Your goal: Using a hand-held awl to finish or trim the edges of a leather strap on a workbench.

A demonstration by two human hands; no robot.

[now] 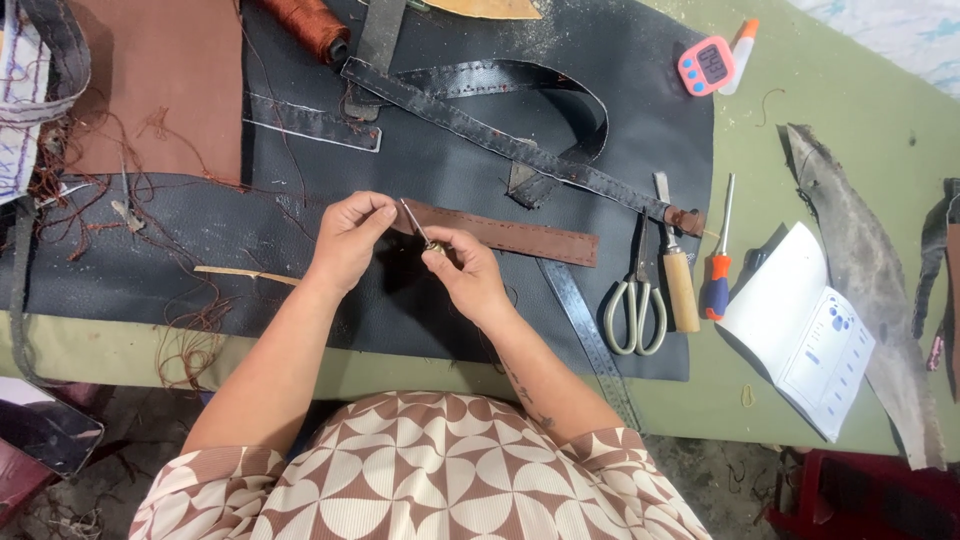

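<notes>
A brown leather strap [505,232] is laid across the black leather sheet [420,310] that covers the green worktable [830,130], and its near end is pinched between the thumb and fingers of the left hand [350,238]. A slim awl [415,225] is gripped in the closed fingers of the right hand [465,270], its metal point angled up and to the left so that it meets the strap just beside the left fingertips [385,212]. Both hands are thus closed narrowly, one on the strap and one on the tool.

A row of stitch marks can be seen along the edges of the strap toward its far end, so the edge work is judged to be largely done there; whether the end held in the fingers is already pierced cannot be told, since it is hidden by the hands. The work is therefore judged to be at the last stretch of the strap, with the part under the awl left to finish.

To the right, well apart from the hands, scissors [635,305], a wooden-handled knife [678,270], a red and blue screwdriver [718,265] and a steel ruler [585,325] are laid out. A spool of rust-brown thread [308,22] and longer black straps [500,130] are lying farther back on the sheet, and a pink timer [705,64] is placed on the table.
</notes>
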